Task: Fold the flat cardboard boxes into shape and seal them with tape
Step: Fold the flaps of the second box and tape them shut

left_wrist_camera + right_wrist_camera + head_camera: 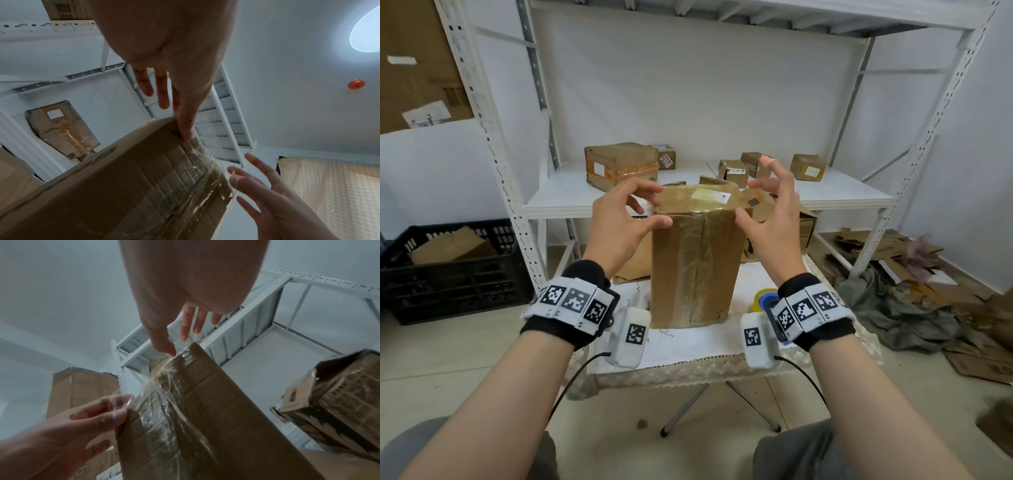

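**Both hands at the top corners of the standing box**

The cardboard box (697, 260) stands upright on the counter (688, 346), square between the two hands, its taped seam running down the face toward the person. That placement makes sense: on end, the top closure sits right at finger height, easy to press from both sides.

The left hand (619, 222) is at the box's upper left corner, thumb reaching across the front edge, fingers arched over the top. In the left wrist view the thumb tip touches the corner, while the other fingers hang clear of the cardboard. Spread and arched, then, with only the thumb in contact and nothing gripped.

The right hand (770, 216) mirrors it at the upper right corner, fingers splayed wide and lifted, thumb tip just at the edge where the clear tape (164, 395) wraps over. Open too, holding nothing. Both wrists are raised, palms turned inward toward each other.

My read: the top is sealed and the hands are smoothing tape at the corners or about to clasp the box. The tape roll (762, 298) sits low beside the right wrist, near the box's foot, within easy reach. Behind the fingertips, finished boxes wait on the shelf (571, 195).
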Motion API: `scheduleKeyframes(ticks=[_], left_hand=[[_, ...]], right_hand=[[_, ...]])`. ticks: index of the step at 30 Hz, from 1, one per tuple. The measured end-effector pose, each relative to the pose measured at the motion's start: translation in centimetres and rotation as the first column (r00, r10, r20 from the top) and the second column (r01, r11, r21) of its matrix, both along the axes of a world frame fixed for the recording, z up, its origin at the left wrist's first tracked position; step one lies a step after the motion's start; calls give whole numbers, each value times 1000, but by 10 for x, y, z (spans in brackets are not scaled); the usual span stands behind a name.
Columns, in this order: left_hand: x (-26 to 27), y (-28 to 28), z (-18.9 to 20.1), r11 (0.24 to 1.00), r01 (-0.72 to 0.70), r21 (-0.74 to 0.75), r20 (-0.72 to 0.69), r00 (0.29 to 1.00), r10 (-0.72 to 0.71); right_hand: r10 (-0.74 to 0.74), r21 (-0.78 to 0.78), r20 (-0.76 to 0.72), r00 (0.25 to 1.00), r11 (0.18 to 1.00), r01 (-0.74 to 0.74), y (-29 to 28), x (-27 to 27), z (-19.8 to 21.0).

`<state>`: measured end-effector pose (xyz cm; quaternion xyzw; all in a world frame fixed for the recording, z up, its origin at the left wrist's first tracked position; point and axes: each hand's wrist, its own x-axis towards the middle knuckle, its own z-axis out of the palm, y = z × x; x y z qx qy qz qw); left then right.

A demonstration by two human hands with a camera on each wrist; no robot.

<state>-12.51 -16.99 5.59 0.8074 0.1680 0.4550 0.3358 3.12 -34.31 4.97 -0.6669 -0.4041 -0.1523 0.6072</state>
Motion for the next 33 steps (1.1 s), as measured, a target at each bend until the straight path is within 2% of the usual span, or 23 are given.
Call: scheduleKeyframes(ticks=[2, 8, 21, 24, 27, 28, 30, 33], left_hand=[[-1, 3, 0, 1000, 1, -2, -21, 1000, -1], [-5, -2, 6, 999, 32, -1, -64, 997, -32], [15, -13, 13, 999, -16, -52, -59, 998, 13], [17, -14, 14, 992, 3, -125, -46, 999, -9], [21, -15, 12, 964, 50, -260, -6, 999, -53], [22, -16, 12, 953, 60, -297, 7, 998, -60], [24, -16, 10, 945, 60, -321, 26, 998, -54], [24, -14, 6, 983, -27, -179, 39, 999, 35]], right_hand=[[-24, -48, 66, 998, 998, 27, 2, -3, 7], [24, -222, 206, 978, 975, 23, 13, -5, 19], [-68, -332, 80, 994, 939, 91, 24, 2, 27], [-78, -311, 11, 997, 947, 77, 26, 5, 25], [-70, -250, -64, 995, 967, 52, 29, 4, 24], [-84, -228, -21, 996, 971, 77, 30, 2, 23], [-111, -177, 157, 981, 974, 139, 33, -6, 21], [-54, -160, 363, 930, 980, 119, 37, -17, 10]])
